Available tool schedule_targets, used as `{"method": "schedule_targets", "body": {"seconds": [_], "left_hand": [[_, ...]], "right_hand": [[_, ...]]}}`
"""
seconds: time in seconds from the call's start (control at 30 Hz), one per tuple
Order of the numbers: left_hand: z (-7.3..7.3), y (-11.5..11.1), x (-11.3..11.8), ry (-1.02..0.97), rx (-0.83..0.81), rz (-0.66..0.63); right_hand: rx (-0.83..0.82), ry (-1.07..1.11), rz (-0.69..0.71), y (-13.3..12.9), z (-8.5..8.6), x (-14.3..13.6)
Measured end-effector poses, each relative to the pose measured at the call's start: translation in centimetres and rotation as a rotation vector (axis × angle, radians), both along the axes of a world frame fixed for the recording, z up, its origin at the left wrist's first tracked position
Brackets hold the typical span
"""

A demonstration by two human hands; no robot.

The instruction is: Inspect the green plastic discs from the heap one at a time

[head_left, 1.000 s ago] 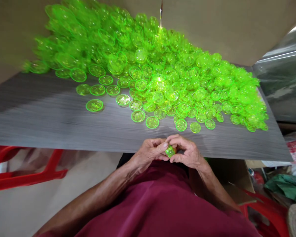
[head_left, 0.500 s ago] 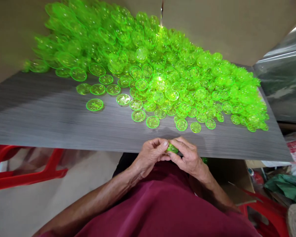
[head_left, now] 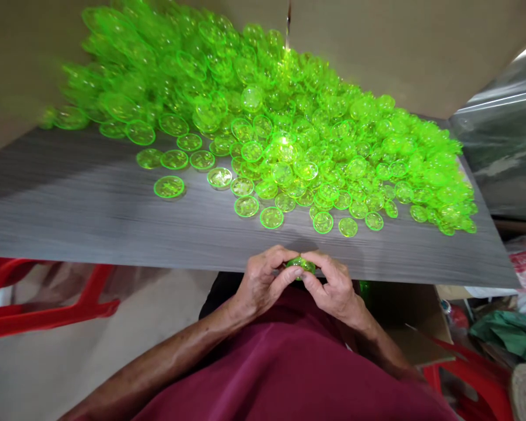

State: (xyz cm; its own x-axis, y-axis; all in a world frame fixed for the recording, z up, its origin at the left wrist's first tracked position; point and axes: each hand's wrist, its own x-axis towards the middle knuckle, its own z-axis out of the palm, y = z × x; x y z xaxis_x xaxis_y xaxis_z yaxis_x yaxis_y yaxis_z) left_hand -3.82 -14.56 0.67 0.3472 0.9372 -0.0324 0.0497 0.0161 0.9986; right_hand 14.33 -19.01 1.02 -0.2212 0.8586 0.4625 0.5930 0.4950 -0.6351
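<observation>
Between both hands, at the table's near edge, is a round piece of clear green plastic (head_left: 302,265). My left hand (head_left: 265,279) pinches its left side, with thumb and forefinger closed on it. On the other side my right hand (head_left: 331,283) grips it the same way, and the two thumb tips nearly meet in front. The fingers cover part of its rim. Beyond the hands lies a big heap of similar green plastic discs (head_left: 284,117), with several single ones, such as a green disc (head_left: 272,217), lying flat before it.
The grey wood-grain table (head_left: 92,216) ends just at my hands. Below its edge on the right stands an open cardboard box (head_left: 421,316). A red plastic stool (head_left: 87,292) is at the left, another red stool (head_left: 482,380) at the lower right. Boards wall the table's back.
My left hand has shifted slightly left and turned, its forefinger now over the piece's far rim. The green piece is tipped flatter and shows more of its top.
</observation>
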Motion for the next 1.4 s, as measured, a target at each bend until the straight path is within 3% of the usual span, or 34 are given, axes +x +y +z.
{"method": "schedule_targets", "body": {"seconds": [0.23, 0.4, 0.53, 0.77, 0.87, 0.97, 1.07, 1.2, 1.33, 1.4], "left_hand": [[-1.2, -0.1, 1.0, 0.102, 0.075, 0.045], [-1.5, 1.1, 2.5, 0.168, 0.146, -0.167], [-1.8, 2.9, 3.1, 0.312, 0.363, -0.156], [-2.4, 5.9, 4.6, 0.450, 0.703, -0.367], [-2.5, 6.6, 6.5, 0.483, 0.886, -0.509], [-2.4, 7.2, 8.9, 0.657, 1.120, -0.638], [-2.4, 8.1, 10.8, 0.773, 1.249, -0.678], [-2.9, 9.0, 10.9, 0.767, 1.338, -0.621], [-3.9, 9.4, 8.9, 0.709, 1.389, -0.492], [-4.3, 9.6, 8.0, 0.661, 1.395, -0.427]], "right_hand": [[-0.091, 0.084, -0.064, 0.2, -0.7, -0.2], [-0.265, 0.116, -0.176, -0.1, -1.3, 2.6], [-0.308, 0.074, -0.327, -0.3, -2.0, 6.6], [-0.392, -0.117, -0.516, -0.4, -1.9, 12.0], [-0.370, -0.159, -0.514, 0.2, -1.8, 13.3], [-0.394, -0.229, -0.518, 0.6, -1.7, 13.9], [-0.406, -0.264, -0.528, 0.5, -1.4, 14.1], [-0.312, -0.216, -0.605, 0.5, -0.6, 14.5], [0.011, -0.259, -0.811, 1.4, -0.6, 13.4], [0.096, -0.363, -0.849, 2.2, -1.1, 12.5]]}}
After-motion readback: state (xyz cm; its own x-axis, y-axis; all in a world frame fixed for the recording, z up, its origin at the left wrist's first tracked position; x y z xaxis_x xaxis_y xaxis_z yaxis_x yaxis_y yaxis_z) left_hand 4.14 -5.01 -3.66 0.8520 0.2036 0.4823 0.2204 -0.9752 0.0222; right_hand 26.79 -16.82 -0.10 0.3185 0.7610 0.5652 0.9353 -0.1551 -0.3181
